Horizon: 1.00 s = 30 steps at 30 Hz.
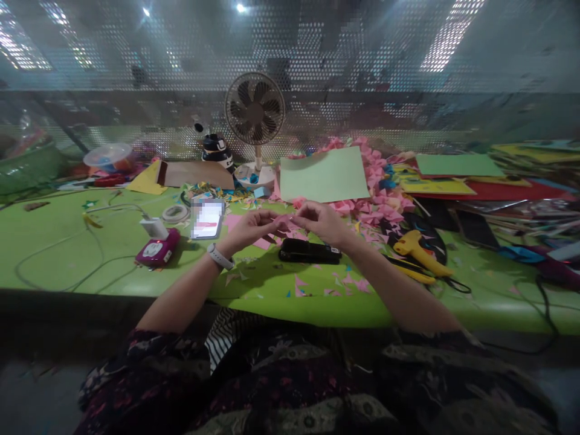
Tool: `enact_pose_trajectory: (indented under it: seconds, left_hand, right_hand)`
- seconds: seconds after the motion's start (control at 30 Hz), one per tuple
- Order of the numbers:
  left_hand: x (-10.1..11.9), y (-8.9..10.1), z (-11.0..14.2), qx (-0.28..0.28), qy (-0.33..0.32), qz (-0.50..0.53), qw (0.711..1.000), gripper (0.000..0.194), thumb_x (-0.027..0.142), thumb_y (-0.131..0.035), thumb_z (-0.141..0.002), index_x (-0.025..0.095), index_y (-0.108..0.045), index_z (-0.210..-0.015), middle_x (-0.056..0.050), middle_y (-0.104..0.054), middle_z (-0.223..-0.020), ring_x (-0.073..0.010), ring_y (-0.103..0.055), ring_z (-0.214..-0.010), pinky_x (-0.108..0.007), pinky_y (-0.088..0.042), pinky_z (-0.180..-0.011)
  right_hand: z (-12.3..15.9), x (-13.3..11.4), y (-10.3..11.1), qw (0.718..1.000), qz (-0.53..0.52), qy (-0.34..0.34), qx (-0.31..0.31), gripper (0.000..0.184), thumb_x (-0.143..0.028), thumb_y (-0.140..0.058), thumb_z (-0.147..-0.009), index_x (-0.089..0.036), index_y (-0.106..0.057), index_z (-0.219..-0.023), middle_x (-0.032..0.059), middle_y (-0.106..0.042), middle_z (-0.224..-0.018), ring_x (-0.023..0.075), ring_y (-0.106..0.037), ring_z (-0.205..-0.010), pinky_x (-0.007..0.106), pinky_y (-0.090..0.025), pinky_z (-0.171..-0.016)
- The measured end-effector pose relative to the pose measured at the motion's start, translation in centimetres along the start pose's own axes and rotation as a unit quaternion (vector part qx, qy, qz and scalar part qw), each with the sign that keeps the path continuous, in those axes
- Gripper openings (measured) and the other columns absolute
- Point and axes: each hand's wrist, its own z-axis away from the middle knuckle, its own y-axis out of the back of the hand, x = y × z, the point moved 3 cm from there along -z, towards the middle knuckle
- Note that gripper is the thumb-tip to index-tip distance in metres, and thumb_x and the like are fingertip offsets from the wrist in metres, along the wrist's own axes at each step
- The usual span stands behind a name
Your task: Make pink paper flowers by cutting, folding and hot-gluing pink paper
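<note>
Between my two hands is a small piece of pink paper [284,221], pinched by the fingers of both. My left hand [254,228] comes in from the left with a pale watch on its wrist. My right hand [321,222] grips the paper's right side, fingertips close to the left ones. Just below the hands a black stapler [310,251] lies on the green table. Flat pink paper [235,223] lies partly hidden behind my left hand. Behind my hands, a light green sheet [324,175] rests on a heap of folded pink paper pieces [376,202].
A phone with a lit screen [207,219], a roll of tape [176,213] and a purple power block [158,248] are on the left. A small fan [255,112] stands behind. To the right lie a yellow glue gun [421,251], a dark phone [476,229] and stacked coloured paper [457,164].
</note>
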Motion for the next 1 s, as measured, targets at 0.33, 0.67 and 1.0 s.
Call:
enact_pose_trajectory:
  seconds: [0.33,0.67,1.0]
  left_hand:
    - [-1.2,0.4,-0.5,-0.001,0.017,0.053,0.998,0.037,0.041,-0.075,-0.08,0.014,-0.066,-0.103,-0.01,-0.076,-0.091,-0.0189,-0.074,-0.082,-0.032,-0.061,-0.075]
    - [-1.0,0.4,-0.3,-0.007,0.004,0.049,0.999,0.035,0.044,-0.072,-0.082,0.014,-0.066,-0.101,-0.011,-0.075,-0.094,-0.0209,-0.075,-0.087,-0.035,-0.062,-0.077]
    - [-0.9,0.4,-0.3,-0.005,0.007,0.059,0.998,0.037,0.044,-0.075,-0.081,0.013,-0.066,-0.1,-0.011,-0.076,-0.094,-0.0198,-0.074,-0.087,-0.032,-0.062,-0.076]
  right_hand:
    - [0.1,-0.3,0.0,0.996,-0.086,-0.017,-0.013,0.032,-0.04,-0.074,-0.079,-0.016,-0.062,-0.097,0.0017,-0.066,-0.075,0.0132,-0.063,-0.066,0.03,-0.056,-0.066]
    - [0.2,-0.2,-0.2,0.998,-0.07,-0.004,0.003,0.032,-0.037,-0.071,-0.082,-0.015,-0.062,-0.103,0.0025,-0.066,-0.079,0.013,-0.062,-0.068,0.03,-0.055,-0.066]
    - [0.2,-0.3,-0.4,0.998,-0.068,-0.012,0.001,0.03,-0.04,-0.068,-0.084,-0.015,-0.061,-0.1,0.0023,-0.064,-0.081,0.0126,-0.059,-0.068,0.028,-0.054,-0.064]
